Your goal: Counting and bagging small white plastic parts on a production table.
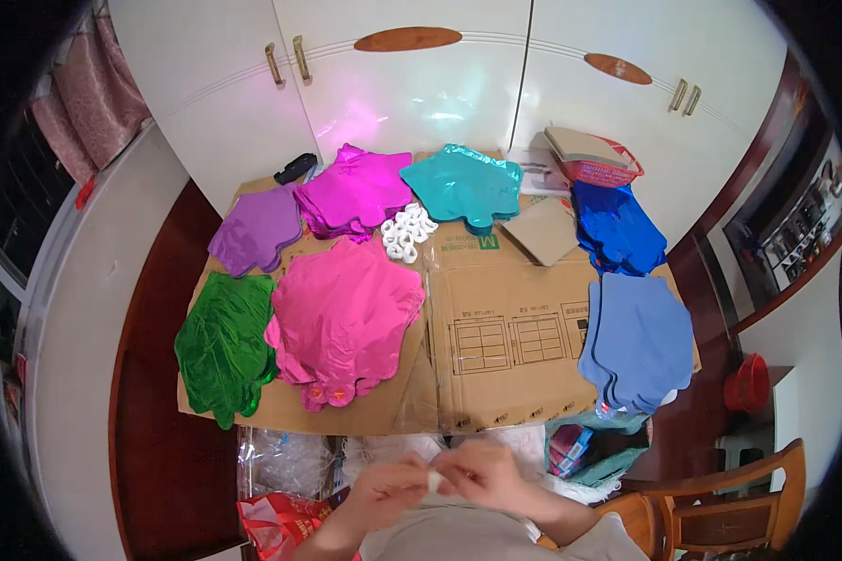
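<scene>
Close to my body, in front of the table's near edge, my left hand (393, 488) and my right hand (482, 474) meet with fingers pinched together. Between the fingertips shows a small white piece (435, 480); its kind is too small and blurred to make out. Nearest beyond my hands lies a stack of shiny pink foil sheets (346, 313) with wavy edges. A small heap of white rings (408, 234) sits behind it.
Flattened cardboard (505, 280) covers the table. Around it lie green (225, 341), purple (257, 229), magenta (357, 192), teal (466, 187), dark blue (617, 229) and light blue (641, 341) foil stacks. A red basket (603, 172) stands back right; a wooden chair (720, 505) is near right.
</scene>
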Tool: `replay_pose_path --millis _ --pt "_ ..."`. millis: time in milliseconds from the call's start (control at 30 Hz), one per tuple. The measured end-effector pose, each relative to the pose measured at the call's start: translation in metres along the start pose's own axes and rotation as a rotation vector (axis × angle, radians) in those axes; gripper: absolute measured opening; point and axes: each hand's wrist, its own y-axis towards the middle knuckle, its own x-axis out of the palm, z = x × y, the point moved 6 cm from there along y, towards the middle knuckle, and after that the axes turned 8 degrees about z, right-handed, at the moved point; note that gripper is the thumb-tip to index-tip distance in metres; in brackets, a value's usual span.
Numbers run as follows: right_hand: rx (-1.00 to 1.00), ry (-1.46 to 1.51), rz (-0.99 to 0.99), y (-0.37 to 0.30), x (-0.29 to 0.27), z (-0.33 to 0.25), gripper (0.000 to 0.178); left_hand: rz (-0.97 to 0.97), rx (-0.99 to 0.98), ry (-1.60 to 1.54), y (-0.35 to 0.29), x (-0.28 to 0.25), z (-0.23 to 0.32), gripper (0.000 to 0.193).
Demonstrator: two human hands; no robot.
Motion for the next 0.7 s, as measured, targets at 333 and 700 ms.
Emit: replay_pose_path --millis 333,700 --pt "0.013 -0.013 0.016 0.003 -0.004 0.002 0.012 -0.087 -0.012 -0.213 -0.002 0.001 -0.010 0.025" --pt "-0.045 0.001 0.003 0.003 -0.002 -0.005 0.014 -0.082 -0.135 -0.177 -0.002 -0.003 -0.015 0.020"
